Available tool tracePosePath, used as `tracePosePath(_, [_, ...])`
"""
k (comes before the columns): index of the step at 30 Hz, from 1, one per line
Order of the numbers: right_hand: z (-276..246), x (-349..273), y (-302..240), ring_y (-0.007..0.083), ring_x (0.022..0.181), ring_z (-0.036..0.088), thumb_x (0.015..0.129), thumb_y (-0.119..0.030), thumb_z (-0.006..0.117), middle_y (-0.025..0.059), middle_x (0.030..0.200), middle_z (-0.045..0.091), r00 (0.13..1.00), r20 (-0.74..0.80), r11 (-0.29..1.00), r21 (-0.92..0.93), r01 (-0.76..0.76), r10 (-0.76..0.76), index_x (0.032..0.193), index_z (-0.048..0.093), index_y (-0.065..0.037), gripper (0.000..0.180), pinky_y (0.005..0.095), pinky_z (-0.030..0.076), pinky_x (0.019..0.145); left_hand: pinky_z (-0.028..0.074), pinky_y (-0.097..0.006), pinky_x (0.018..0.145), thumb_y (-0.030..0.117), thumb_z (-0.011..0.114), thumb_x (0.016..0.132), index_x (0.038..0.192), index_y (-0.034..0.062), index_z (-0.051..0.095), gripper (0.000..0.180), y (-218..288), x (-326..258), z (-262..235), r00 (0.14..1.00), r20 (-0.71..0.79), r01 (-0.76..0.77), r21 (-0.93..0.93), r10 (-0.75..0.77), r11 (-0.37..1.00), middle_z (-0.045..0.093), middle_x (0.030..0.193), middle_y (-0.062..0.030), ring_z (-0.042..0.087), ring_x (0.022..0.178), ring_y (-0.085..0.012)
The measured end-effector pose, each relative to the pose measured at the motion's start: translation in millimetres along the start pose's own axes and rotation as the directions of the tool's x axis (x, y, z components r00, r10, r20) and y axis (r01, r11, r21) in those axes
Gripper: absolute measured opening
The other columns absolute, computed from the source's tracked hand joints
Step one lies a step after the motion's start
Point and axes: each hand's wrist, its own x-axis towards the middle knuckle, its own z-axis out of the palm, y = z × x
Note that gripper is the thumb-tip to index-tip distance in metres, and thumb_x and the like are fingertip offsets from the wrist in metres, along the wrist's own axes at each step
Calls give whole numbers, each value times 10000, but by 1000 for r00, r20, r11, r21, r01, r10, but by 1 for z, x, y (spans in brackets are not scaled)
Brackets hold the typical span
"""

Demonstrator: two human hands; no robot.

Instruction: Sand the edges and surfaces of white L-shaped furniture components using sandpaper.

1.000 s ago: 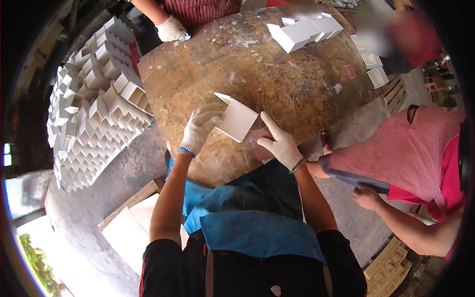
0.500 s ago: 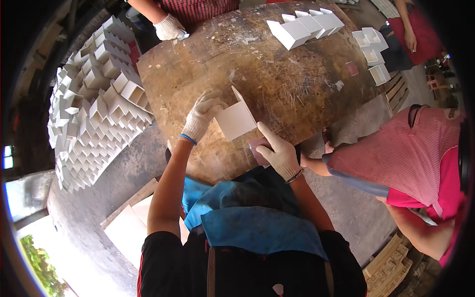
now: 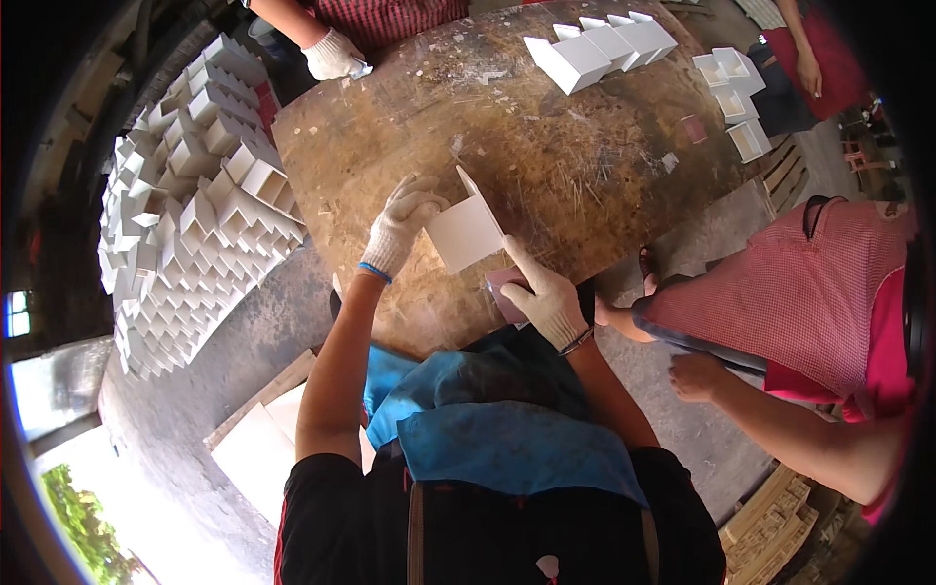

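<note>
White piece: a white, square-faced, box-like piece of thin panels is held over the near half of the brown, scuffed desk, a thin panel jutting past its far right edge.
Left hand: the left hand, in a cream knitted glove, is curled round the piece's left side, pinching it.
Right hand: in the gloved right hand, a reddish-brown flat sheet is pinched under the thumb; the forefinger is stretched to the piece's near right corner.
Done: the panels appear to be joined already; similar pieces are gathered in a tall white stack and a white row on the desk.
Left: the held piece has not been set down; how many others are finished cannot be told.
Changed since one second ago: the piece has been turned, its jutting panel shifted rightward; the forefinger has been brought to the corner. The white row has been left in place.
</note>
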Motion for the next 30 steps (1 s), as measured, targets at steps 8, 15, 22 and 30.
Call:
tracePosePath(8, [3, -3, 1, 285, 914, 641, 799, -176, 650, 146, 1044, 640, 1000, -16, 999, 36, 18, -17, 1390, 431, -224, 632, 348, 503, 777, 264, -392, 1099, 172, 531, 872, 988, 66, 695, 227, 0, -1, 0, 1000, -10, -19, -18, 19, 1000, 537, 1294, -144, 336, 1337, -315])
tracePosePath(15, [11, -4, 6, 288, 992, 622, 789, -169, 667, 153, 1170, 605, 999, -4, 993, 112, -40, 41, 1394, 424, -180, 652, 331, 486, 833, 260, -393, 1101, 181, 531, 876, 987, 74, 696, 226, -1, -2, 0, 999, -18, -36, -6, 36, 999, 542, 1292, -142, 336, 1337, -315])
tracePosePath(22, [22, -10, 25, 195, 1141, 571, 801, -159, 659, 121, 1317, 544, 978, -90, 945, 286, -156, 189, 1368, 437, -63, 617, 281, 428, 950, 265, -387, 1102, 179, 540, 878, 998, 82, 701, 223, 1, -1, 0, 999, -19, -43, -7, 43, 999, 547, 1289, -134, 337, 1339, -301])
tracePosePath(30, [26, -10, 26, 197, 1125, 581, 799, -174, 658, 121, 1298, 557, 978, -65, 947, 270, -175, 199, 1359, 454, -83, 603, 283, 434, 941, 269, -390, 1099, 173, 543, 878, 990, 80, 703, 216, 0, -1, 0, 999, -24, -45, 1, 45, 999, 551, 1285, -138, 343, 1336, -306])
